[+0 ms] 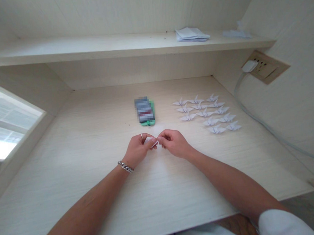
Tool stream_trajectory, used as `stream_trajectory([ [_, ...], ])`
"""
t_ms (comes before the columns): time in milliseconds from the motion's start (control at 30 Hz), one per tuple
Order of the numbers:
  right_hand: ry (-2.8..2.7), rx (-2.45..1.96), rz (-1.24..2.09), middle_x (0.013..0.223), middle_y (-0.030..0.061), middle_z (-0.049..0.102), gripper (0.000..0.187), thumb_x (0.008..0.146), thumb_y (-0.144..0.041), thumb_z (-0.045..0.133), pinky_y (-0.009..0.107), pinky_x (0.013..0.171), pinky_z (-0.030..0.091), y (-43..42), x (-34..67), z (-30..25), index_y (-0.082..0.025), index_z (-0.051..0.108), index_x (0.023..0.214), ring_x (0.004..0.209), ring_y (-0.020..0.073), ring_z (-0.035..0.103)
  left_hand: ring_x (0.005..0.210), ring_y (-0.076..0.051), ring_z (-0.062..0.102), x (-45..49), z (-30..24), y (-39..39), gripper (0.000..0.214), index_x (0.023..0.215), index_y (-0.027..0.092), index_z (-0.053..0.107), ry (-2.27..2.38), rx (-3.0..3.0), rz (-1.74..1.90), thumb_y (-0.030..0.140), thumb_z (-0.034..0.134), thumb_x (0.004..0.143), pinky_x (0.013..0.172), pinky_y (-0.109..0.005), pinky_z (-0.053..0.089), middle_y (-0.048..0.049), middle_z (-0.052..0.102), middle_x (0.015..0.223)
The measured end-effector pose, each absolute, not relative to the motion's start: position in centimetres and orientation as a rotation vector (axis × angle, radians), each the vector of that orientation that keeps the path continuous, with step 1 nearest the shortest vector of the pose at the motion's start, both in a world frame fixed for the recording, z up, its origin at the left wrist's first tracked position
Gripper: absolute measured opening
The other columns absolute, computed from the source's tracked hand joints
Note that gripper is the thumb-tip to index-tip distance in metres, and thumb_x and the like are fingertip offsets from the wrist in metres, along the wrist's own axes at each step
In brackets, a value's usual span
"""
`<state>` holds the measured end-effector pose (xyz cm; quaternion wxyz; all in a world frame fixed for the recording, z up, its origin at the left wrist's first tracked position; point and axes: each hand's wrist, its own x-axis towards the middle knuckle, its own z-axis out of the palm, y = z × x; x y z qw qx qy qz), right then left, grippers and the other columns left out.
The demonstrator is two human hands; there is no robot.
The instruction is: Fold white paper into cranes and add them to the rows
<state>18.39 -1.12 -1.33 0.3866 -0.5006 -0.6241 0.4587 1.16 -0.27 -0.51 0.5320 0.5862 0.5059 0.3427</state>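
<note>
My left hand (pixel 140 147), with a ring and a chain bracelet, pinches a small folded white paper (pixel 150 141) between thumb and fingers. At the paper's right end, the thumb and forefinger of my right hand (pixel 172 141) are closed on its tip. Fingers cover much of the paper, so its full shape is hidden. Just beyond my hands lies a phone (pixel 145 109) in a green case, its screen blurred out. To the right, several white folded paper cranes (pixel 205 113) stand in rough rows on the pale wooden desk (pixel 99 116).
Above the desk's back runs a shelf (pixel 104 43) carrying a stack of white paper sheets (pixel 192 34) and some paper scraps (pixel 236 34). A white plug sits in the wall socket (pixel 266 67), and its cable (pixel 261 121) trails along the right side. A window (pixel 11 120) is at left.
</note>
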Motion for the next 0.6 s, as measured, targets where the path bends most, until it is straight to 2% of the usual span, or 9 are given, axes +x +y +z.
stream_trajectory([
  [133, -1.443, -1.153, 1.344, 0.067, 0.0009, 0.063, 0.023, 0.081, -0.038, 0.061, 0.025, 0.056, 0.048, -0.64, 18.48, -1.88, -0.016, 0.063, 0.079, 0.059, 0.0120, 0.058, 0.057, -0.013, 0.059, 0.94, -0.14, -0.29, 0.026, 0.075, 0.013, 0.066, 1.247, 1.426, 0.869, 0.038, 0.068, 0.075, 0.056, -0.024, 0.045, -0.0021, 0.067, 0.061],
  [300, -1.307, -1.141, 1.356, 0.068, 0.0010, 0.062, 0.031, 0.082, -0.046, 0.058, 0.024, 0.054, 0.048, -0.45, 18.60, -2.22, -0.016, 0.061, 0.077, 0.058, 0.0113, 0.057, 0.057, -0.014, 0.060, 0.84, -0.30, -0.25, 0.025, 0.077, 0.013, 0.066, 1.255, 1.374, 0.919, 0.038, 0.069, 0.074, 0.056, -0.025, 0.046, -0.0022, 0.067, 0.060],
  [500, -1.516, -1.201, 1.162, 0.068, 0.0003, 0.063, 0.020, 0.080, -0.036, 0.065, 0.024, 0.058, 0.046, -1.12, 18.52, -1.63, -0.016, 0.064, 0.080, 0.061, 0.0108, 0.056, 0.057, -0.014, 0.061, 1.10, -0.22, -0.54, 0.026, 0.076, 0.013, 0.065, 1.236, 1.362, 0.892, 0.038, 0.069, 0.075, 0.056, -0.025, 0.047, -0.0025, 0.067, 0.060],
  [600, -1.437, -1.174, 1.287, 0.061, -0.0008, 0.061, 0.021, 0.079, -0.036, 0.065, 0.024, 0.055, 0.046, -1.01, 18.48, -1.50, -0.015, 0.063, 0.074, 0.055, 0.0103, 0.056, 0.057, -0.014, 0.061, 1.24, 0.04, -0.66, 0.026, 0.075, 0.012, 0.065, 1.212, 1.357, 0.892, 0.038, 0.069, 0.075, 0.056, -0.024, 0.047, -0.0026, 0.067, 0.060],
])
